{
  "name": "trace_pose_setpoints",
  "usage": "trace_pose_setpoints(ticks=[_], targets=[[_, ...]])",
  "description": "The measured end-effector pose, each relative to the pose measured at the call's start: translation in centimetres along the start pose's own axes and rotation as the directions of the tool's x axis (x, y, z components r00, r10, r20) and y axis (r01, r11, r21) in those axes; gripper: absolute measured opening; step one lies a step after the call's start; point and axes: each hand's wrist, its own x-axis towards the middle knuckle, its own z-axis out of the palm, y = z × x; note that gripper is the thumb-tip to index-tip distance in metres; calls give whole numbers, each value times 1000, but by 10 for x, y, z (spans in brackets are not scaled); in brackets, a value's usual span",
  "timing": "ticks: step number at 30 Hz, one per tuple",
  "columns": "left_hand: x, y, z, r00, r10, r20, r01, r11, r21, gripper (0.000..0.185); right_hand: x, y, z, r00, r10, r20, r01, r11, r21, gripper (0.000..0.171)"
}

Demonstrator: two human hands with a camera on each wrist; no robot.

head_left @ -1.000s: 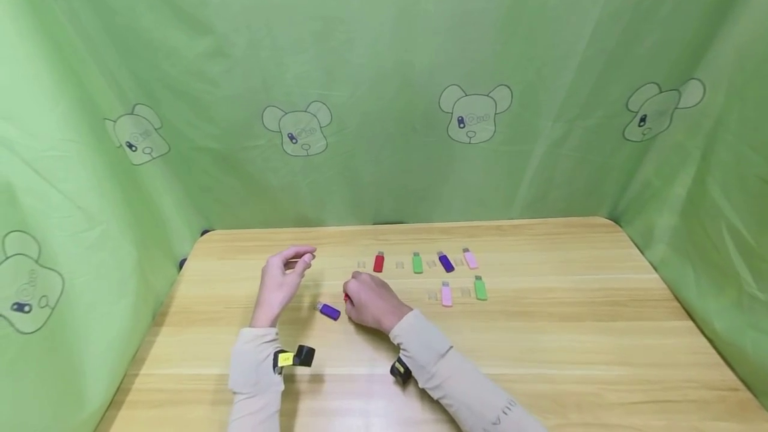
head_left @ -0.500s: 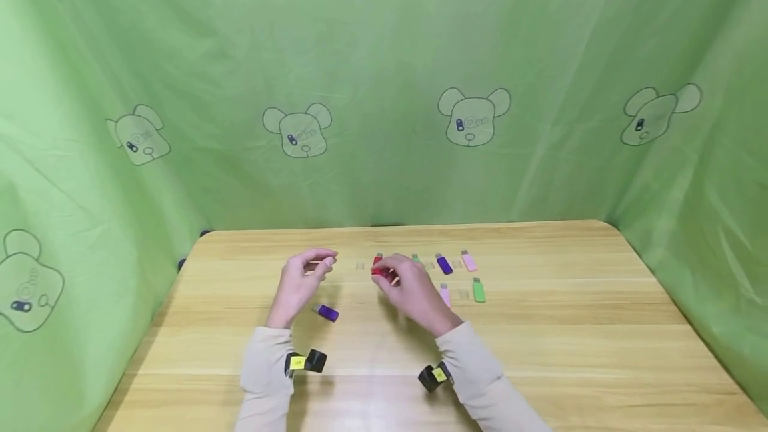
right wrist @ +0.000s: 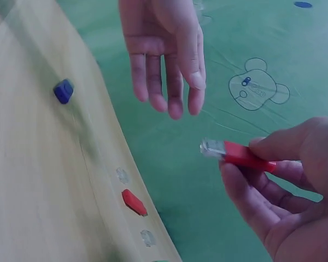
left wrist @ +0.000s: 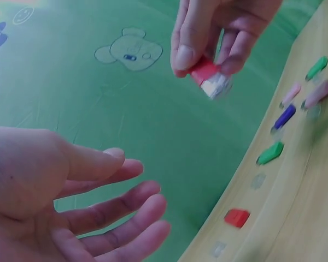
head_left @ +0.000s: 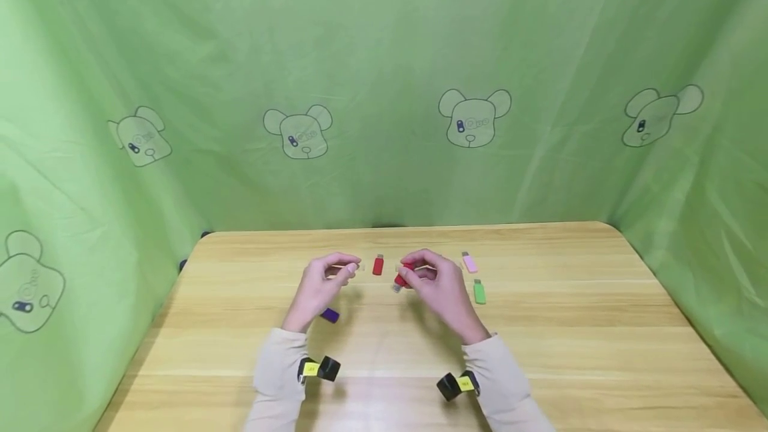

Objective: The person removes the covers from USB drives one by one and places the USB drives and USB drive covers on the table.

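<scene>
My right hand [head_left: 443,289] pinches a red USB flash drive [right wrist: 247,156] between thumb and fingers, raised over the table. A clear cap [right wrist: 212,148] covers its metal end, which points toward the left hand. Facing it across a gap, my left hand [head_left: 318,289] holds nothing; its fingers are apart and slightly bent. Another red flash drive [head_left: 378,265] lies on the table between the hands. A purple flash drive [head_left: 330,315] lies beneath the left hand, partly covered by it in the head view.
Beyond the right hand lie a pink flash drive [head_left: 469,263] and a green one [head_left: 479,292]. The left wrist view also shows another green drive [left wrist: 270,153], a purple drive [left wrist: 284,118] and small clear caps [left wrist: 258,180]. A green curtain [head_left: 384,119] surrounds the wooden table [head_left: 558,352].
My right hand has lifted the red flash drive from beside the purple one and carried it right, turning it so its end shows. My left hand has moved right, still holding nothing.
</scene>
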Motion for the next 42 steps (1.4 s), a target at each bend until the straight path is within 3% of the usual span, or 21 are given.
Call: trace_pose_setpoints(ticks=[5, 10, 14, 18, 24, 32, 42], targets=[[-1, 4, 12, 994, -20, 105, 29, 996, -81, 20, -4, 4, -1, 995, 97, 8, -97, 983, 157, 16], [-1, 7, 25, 982, -31, 188, 65, 982, -177, 20, -5, 9, -2, 996, 88, 23, -91, 966, 241, 16], [-1, 6, 33, 980, -36, 196, 85, 965, -249, 22, -6, 9, -3, 996, 80, 26, -84, 962, 260, 16], [-1, 6, 37, 982, -43, 182, 96, 951, -292, 19, -6, 10, -4, 996, 83, 35, -89, 967, 239, 18], [-2, 8, 39, 988, -35, 148, 75, 958, -276, 16, -6, 11, -7, 994, 73, 87, -86, 983, 163, 16], [-1, 7, 41, 988, -2, 153, 38, 972, -231, 18, -7, 8, -7, 987, -54, 154, 61, 998, -35, 12], [-3, 8, 37, 985, -33, 169, 70, 973, -221, 17, -8, 6, -9, 980, -69, 184, 83, 994, -69, 9]])
